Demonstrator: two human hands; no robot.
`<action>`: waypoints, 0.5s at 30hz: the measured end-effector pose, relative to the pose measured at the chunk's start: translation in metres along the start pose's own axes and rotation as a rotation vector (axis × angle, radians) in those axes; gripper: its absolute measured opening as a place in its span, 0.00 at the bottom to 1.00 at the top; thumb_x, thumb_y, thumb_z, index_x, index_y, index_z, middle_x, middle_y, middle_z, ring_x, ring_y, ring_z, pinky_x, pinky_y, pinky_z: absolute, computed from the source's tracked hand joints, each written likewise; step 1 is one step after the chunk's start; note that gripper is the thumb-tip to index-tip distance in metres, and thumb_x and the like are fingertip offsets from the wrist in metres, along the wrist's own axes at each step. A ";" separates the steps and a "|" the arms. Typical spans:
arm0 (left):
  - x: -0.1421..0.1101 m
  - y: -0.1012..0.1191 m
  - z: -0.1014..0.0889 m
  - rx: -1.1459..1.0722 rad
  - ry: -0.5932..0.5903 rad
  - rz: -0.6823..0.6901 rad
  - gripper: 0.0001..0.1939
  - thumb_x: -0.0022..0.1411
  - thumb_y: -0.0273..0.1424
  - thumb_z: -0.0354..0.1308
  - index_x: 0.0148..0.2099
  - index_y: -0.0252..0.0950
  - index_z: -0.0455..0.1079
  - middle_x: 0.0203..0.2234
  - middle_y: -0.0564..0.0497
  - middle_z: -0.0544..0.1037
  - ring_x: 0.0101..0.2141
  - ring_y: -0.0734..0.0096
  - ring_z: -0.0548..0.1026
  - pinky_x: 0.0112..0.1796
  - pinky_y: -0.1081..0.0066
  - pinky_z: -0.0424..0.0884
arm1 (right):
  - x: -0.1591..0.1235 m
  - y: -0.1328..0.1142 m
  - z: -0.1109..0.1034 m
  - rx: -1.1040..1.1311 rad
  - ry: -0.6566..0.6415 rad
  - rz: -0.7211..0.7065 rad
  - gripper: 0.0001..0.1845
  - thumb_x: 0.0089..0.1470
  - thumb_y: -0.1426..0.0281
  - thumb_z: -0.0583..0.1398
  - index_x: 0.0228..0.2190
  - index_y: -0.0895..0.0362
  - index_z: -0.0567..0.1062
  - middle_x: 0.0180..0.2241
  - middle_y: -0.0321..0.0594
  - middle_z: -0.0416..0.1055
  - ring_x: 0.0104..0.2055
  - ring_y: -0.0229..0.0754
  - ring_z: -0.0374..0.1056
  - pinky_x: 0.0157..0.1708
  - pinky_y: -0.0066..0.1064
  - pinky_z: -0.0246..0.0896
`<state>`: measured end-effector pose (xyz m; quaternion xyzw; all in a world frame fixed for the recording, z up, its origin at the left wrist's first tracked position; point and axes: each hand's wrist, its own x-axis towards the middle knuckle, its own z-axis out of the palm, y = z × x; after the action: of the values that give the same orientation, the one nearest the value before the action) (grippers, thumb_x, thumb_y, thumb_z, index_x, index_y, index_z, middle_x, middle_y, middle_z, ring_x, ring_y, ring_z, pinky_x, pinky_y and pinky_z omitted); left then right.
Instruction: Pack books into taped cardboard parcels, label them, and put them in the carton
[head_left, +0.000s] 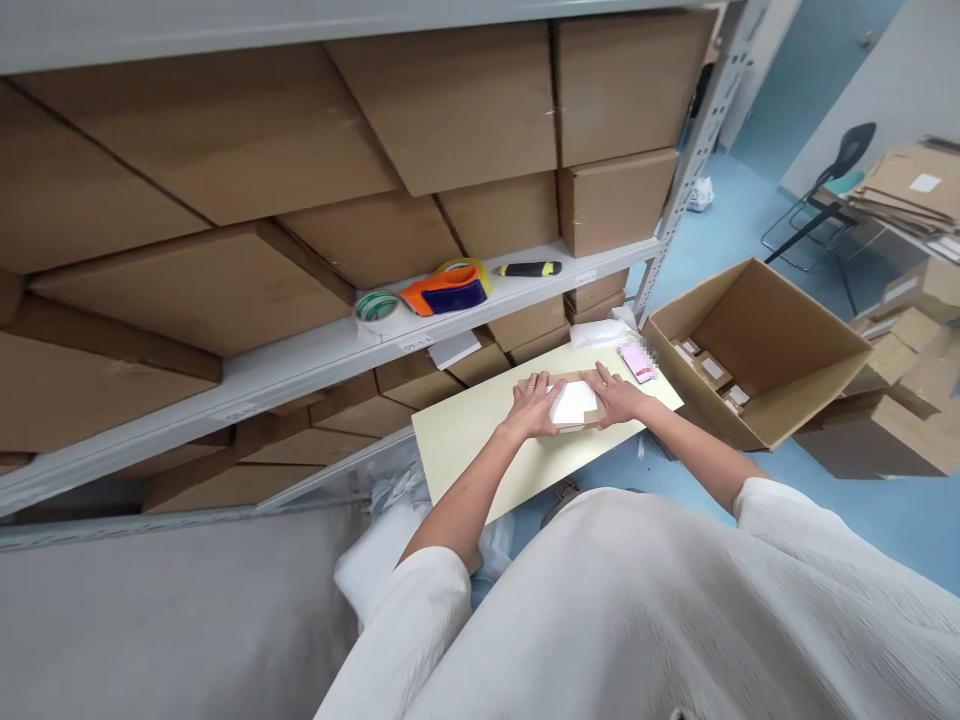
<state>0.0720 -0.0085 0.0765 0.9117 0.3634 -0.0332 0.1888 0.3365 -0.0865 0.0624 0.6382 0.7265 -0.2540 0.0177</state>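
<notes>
A small brown cardboard box with a white label or sheet on top lies on a pale yellow board. My left hand rests on the box's left side, fingers spread flat, a ring showing. My right hand presses on the box's right side with fingers laid over the top. Both hands touch the white sheet's edges. A pink phone lies on the board just right of my right hand.
Metal shelving packed with cardboard boxes stands on the left, holding a tape roll, an orange-blue tape dispenser and a yellow-black cutter. An open carton with several small boxes sits right. More cartons and a chair stand beyond.
</notes>
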 end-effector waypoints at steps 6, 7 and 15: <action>0.036 0.087 0.006 0.029 0.021 0.094 0.64 0.42 0.38 0.82 0.78 0.51 0.58 0.74 0.34 0.57 0.74 0.25 0.52 0.68 0.34 0.56 | -0.084 0.057 -0.014 0.028 0.146 0.060 0.77 0.38 0.56 0.81 0.79 0.46 0.49 0.79 0.61 0.40 0.72 0.75 0.59 0.62 0.57 0.66; 0.042 0.104 0.007 0.046 0.016 0.104 0.64 0.43 0.38 0.82 0.79 0.51 0.56 0.76 0.35 0.56 0.75 0.25 0.51 0.69 0.34 0.54 | -0.100 0.068 -0.016 0.033 0.179 0.076 0.75 0.39 0.57 0.81 0.79 0.45 0.50 0.79 0.60 0.40 0.72 0.75 0.60 0.62 0.57 0.67; 0.098 0.246 -0.001 0.034 0.132 0.316 0.54 0.59 0.33 0.73 0.81 0.45 0.52 0.81 0.39 0.44 0.79 0.35 0.38 0.74 0.32 0.38 | -0.226 0.168 -0.048 0.053 0.453 0.228 0.72 0.43 0.56 0.80 0.79 0.45 0.49 0.80 0.56 0.34 0.73 0.77 0.53 0.64 0.61 0.63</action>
<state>0.3103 -0.1082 0.1367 0.9608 0.2263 0.0507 0.1522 0.5498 -0.2655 0.1246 0.7569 0.6284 -0.1201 -0.1337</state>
